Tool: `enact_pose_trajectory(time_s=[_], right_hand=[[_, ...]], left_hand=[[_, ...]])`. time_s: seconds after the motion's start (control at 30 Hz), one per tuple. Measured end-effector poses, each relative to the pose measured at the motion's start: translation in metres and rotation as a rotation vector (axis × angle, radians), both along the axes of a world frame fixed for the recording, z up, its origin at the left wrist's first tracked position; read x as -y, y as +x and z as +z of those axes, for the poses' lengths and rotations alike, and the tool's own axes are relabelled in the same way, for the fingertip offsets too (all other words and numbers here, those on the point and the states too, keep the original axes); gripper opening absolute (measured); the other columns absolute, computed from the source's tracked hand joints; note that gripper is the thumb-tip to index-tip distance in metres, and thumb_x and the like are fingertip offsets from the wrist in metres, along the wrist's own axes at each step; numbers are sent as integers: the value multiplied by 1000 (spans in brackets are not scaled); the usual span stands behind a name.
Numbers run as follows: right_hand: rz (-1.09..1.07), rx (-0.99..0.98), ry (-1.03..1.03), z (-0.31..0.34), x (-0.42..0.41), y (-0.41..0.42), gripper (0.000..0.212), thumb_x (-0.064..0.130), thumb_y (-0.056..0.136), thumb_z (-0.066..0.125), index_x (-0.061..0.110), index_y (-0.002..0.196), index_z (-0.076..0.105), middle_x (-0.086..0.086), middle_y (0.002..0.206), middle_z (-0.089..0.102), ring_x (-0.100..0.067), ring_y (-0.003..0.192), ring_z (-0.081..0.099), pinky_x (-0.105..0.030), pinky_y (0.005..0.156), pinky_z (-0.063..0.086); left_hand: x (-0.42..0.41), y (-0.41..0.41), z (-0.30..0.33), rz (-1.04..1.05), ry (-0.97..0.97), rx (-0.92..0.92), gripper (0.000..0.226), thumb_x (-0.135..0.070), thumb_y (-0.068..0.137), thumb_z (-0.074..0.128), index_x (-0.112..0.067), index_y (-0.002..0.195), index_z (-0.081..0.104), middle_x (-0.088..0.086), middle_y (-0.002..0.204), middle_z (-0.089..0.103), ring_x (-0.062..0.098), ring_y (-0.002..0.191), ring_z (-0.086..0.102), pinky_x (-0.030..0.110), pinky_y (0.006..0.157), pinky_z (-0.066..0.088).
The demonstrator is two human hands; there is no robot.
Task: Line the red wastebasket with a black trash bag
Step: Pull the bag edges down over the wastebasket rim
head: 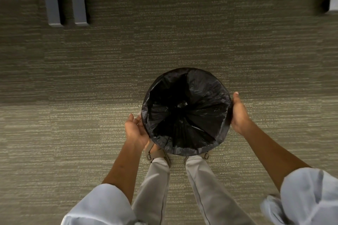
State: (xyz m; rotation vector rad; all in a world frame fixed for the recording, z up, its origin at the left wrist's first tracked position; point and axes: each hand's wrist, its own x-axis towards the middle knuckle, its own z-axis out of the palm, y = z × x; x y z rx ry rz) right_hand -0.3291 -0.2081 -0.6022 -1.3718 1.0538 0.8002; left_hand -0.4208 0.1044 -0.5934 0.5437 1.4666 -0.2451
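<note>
Crinkled black plastic trash bag (186,109) covers the round wastebasket's rim entirely. Left hand (136,129) and right hand (238,115) flank it, palms on the bag's sides, fingers uncurled.

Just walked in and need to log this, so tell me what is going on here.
A person stands over a round wastebasket on the carpet, fitting a crinkled black plastic trash bag into it. The bag is already spread open and folded over the whole rim, hiding the basket's colour from above. The left hand is cupped open beside the near-left edge, and the right hand rests against the right edge. Whether either actually grips the plastic cannot be told.
</note>
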Motion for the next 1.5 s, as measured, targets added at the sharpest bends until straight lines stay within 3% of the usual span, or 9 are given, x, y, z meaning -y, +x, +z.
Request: enact_pose_trajectory(time_s=[0.17,0.3,0.43,0.57,0.83,1.03,1.23,1.37,1.5], right_hand=[[37,11,-55,4,2,-7,71,66,97,28,11,120,68,-11,116,72,-25,108,67,-40,93,52],[47,63,-128,10,7,-16,59,63,98,29,22,85,69,-1,96,73,-20,98,64,-38,84,46],[12,94,-132,12,9,-25,53,61,98,35,20,92,67,-3,96,72,-23,96,65,-38,82,48],[11,105,-127,11,7,-26,52,60,97,40,17,94,69,-8,104,74,-23,97,68,-37,80,51],[-28,107,-68,13,6,-26,58,59,98,38,12,102,72,-10,107,76,-21,96,73,-37,84,55],[-66,62,17,15,10,-32,60,64,97,34,15,105,68,-7,105,73,-22,100,67,-41,84,53],[-60,94,26,18,18,-43,26,37,95,44,19,92,62,-3,95,65,-23,95,58,-42,82,48],[12,97,82,14,24,-54,15,1,80,45,13,80,54,-4,87,61,-22,88,57,-36,71,51],[88,75,82,9,32,-59,31,-12,74,44,9,87,62,-3,87,65,-22,89,61,-37,74,57]], left_hand=[[-4,-5,0,78,-10,23,42,-46,98,36,-11,92,59,12,99,67,31,102,62,53,100,46],[-1,-9,7,-60,112,-68,32,-46,95,46,-17,91,59,1,92,57,16,73,56,32,64,51],[2,-20,13,-218,176,-19,23,-37,93,52,-19,78,54,-5,70,45,5,42,44,19,37,34],[3,-29,14,-303,158,113,28,-30,97,45,-23,70,49,-3,66,37,11,57,34,26,54,32],[4,-33,12,-65,1,118,44,-47,94,45,-6,100,63,12,97,69,28,98,65,43,93,49],[12,-31,12,103,-100,89,50,-50,91,48,-8,118,58,14,116,66,32,113,62,51,86,52],[12,-38,8,-26,2,22,39,-54,88,54,-15,81,58,-1,73,42,13,58,35,27,58,35],[10,-45,10,-168,7,91,47,-50,92,48,-9,110,62,8,89,73,23,83,71,37,71,58],[4,-49,10,-262,27,104,50,-46,94,46,-6,118,61,11,95,72,28,93,67,42,82,52]])
